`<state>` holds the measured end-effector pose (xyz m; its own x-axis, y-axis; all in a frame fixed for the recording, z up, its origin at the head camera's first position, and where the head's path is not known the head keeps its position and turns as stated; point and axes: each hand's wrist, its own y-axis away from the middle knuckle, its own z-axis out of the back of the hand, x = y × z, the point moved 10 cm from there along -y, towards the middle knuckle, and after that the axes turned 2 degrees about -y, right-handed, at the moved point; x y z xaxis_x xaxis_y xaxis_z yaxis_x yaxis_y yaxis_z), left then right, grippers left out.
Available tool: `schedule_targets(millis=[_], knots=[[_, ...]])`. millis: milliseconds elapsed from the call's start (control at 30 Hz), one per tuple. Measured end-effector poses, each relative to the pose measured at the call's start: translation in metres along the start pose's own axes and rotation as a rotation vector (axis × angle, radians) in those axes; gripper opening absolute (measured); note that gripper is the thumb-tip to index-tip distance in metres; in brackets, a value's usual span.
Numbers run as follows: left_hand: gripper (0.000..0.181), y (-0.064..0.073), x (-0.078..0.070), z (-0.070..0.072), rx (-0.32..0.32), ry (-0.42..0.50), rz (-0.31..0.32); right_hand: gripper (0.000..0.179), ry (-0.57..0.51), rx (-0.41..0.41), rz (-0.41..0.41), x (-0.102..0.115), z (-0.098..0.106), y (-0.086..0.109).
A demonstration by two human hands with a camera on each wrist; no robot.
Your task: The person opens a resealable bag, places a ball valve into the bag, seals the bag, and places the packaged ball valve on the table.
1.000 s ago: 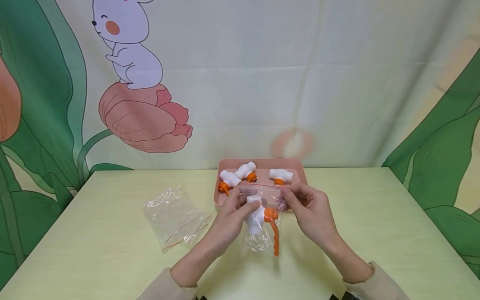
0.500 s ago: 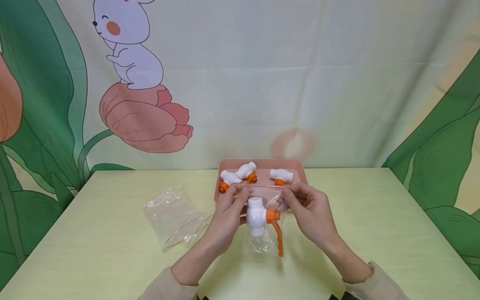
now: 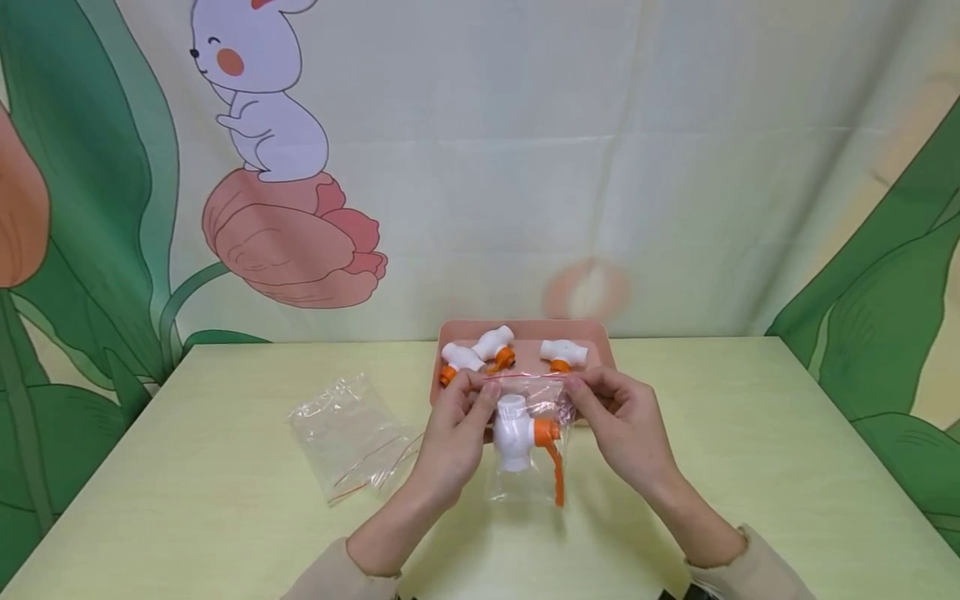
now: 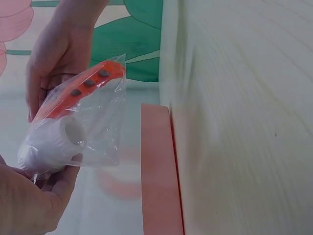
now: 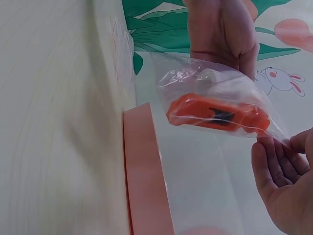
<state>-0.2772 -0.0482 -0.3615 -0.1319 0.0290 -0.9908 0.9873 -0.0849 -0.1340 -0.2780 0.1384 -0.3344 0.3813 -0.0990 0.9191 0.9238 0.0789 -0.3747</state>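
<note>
A clear zip-lock bag (image 3: pixel 525 487) with a red seal line hangs upright between my two hands. Inside it is a white ball valve (image 3: pixel 513 442) with an orange lever handle (image 4: pixel 88 85). My left hand (image 3: pixel 453 433) pinches the bag's top left corner between thumb and fingers. At the top right corner, my right hand (image 3: pixel 626 425) pinches the plastic the same way. The right wrist view shows the orange handle (image 5: pixel 215 113) through the film, with the right thumb and fingers on the bag's edge.
Behind the hands stands a pink tray (image 3: pixel 525 329) holding white valves (image 3: pixel 564 352) with orange parts. Clear zip-lock bags (image 3: pixel 348 442) lie flat on the table at the left. A printed curtain (image 3: pixel 480 167) hangs at the table's back edge.
My left thumb has moved up off the valve to the bag's seal. The valve has settled slightly lower and to the right, and the bag's top edge is straighter. My right hand has barely moved.
</note>
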Motion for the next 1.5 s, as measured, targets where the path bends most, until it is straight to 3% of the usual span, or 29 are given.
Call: schedule_targets(millis=[467,833,1000,1500], knots=[[0.024,-0.0014,0.0027,0.0000,0.010,0.091,0.005,0.014,-0.046,-0.039,0.033,-0.0008,0.0035,-0.0006],[0.017,-0.0005,-0.0024,0.0055,-0.056,0.050,-0.034,0.016,-0.044,-0.002,0.012,-0.0014,-0.0017,-0.0003],[0.018,0.0009,-0.0054,0.0052,-0.056,0.043,-0.058,0.013,-0.015,0.018,0.006,-0.0010,-0.0043,0.0004],[0.030,-0.0009,-0.0016,-0.0025,-0.004,0.066,0.002,0.010,0.043,-0.004,0.088,0.0076,-0.0040,0.0006]])
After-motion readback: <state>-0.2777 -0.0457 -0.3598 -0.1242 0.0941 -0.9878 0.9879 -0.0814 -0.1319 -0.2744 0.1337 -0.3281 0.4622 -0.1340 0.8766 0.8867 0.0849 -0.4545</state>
